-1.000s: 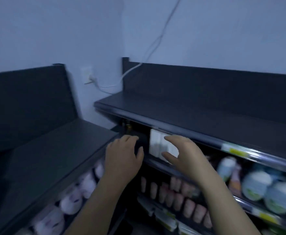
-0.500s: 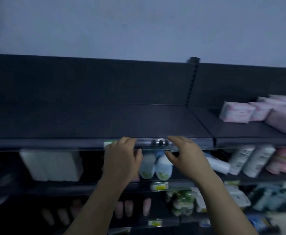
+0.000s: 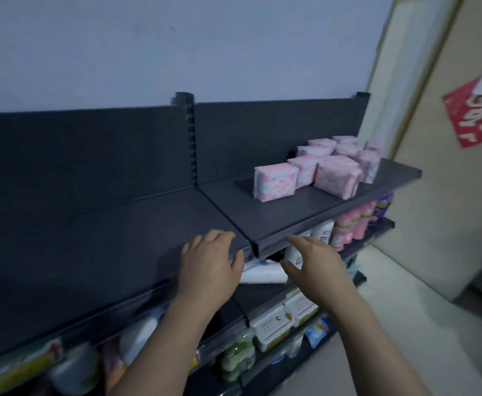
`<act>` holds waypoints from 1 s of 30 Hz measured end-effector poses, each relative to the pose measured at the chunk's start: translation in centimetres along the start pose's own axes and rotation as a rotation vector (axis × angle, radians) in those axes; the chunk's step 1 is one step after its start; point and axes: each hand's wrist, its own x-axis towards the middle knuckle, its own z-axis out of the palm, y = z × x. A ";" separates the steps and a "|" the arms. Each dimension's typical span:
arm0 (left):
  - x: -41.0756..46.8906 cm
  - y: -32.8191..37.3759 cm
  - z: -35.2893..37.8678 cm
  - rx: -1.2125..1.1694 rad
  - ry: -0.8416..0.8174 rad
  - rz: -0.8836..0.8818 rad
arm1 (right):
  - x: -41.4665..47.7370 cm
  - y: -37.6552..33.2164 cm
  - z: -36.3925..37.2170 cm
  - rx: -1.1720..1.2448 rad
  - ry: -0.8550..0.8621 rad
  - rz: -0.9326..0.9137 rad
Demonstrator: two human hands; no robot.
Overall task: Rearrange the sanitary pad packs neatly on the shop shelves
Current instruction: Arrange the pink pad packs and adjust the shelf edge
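Your left hand (image 3: pixel 208 270) is palm down at the front lip of the dark grey metal top shelf (image 3: pixel 120 238). Its fingers are loosely bent and slightly apart, and it holds nothing. You cannot tell whether the fingertips touch the lip.

Your right hand (image 3: pixel 317 270) is just beside it, in front of the next shelf section. Its fingers are stretched forward, the thumb is spread away from them, and it too holds nothing.

The soft pink plastic-wrapped sanitary pad packs (image 3: pixel 275 185) stand well apart from your 2 hands, clustered in about 2 uneven rows toward the right end of the top shelf. The nearest pack stands a little ahead of the others.

A white plastic tube (image 3: pixel 262 274) lies on its side on the shelf below, between your hands. Pink bottles (image 3: pixel 348 227) stand further right on that level. White rectangular boxes (image 3: pixel 271 327) sit 1 level lower. A red poster (image 3: pixel 474 115) hangs on the cream wall at the right.
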 end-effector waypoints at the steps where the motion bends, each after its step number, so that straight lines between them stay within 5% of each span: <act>1: 1.2 0.3 0.4 -0.011 -0.012 0.020 | 0.7 0.5 -0.3 -0.016 0.009 0.022; 11: 12.2 4.7 5.2 -0.019 -0.107 0.163 | 6.1 6.9 -1.5 -0.071 0.096 0.199; 30: 28.4 8.5 16.7 0.392 -0.242 -0.174 | 23.1 24.7 -3.2 -0.121 0.112 0.033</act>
